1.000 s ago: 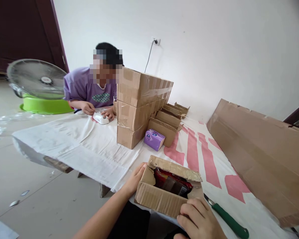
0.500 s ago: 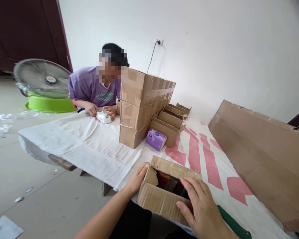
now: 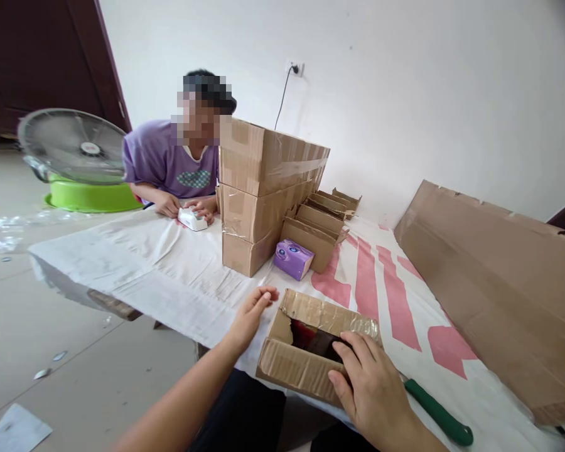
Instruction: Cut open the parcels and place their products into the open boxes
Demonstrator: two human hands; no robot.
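In front of me, at the table's near edge, sits a small cardboard box (image 3: 306, 370) with an opening in its top. Dark and red contents show inside it, too shadowed to name. My right hand (image 3: 371, 383) grips the box's right end, thumb on the near side and fingers over the opening. My left hand (image 3: 254, 317) is just off the box's far left corner, fingers loosely bent and holding nothing. A green handle (image 3: 437, 411) lies on the cloth beside my right wrist; the rest of that tool is hidden.
Beyond the box stand a purple tissue pack (image 3: 292, 259), stacked taped cartons (image 3: 242, 213) and several open cartons (image 3: 311, 242). A large cardboard sheet (image 3: 494, 289) leans at right. Across the cloth-covered table (image 3: 169, 282), another person (image 3: 164, 157) handles a white object (image 3: 193, 219). A fan (image 3: 75, 147) stands behind.
My left hand has let go of the box's left corner and lifted slightly away. My right hand stays on the box's right end. The view has shifted a little.
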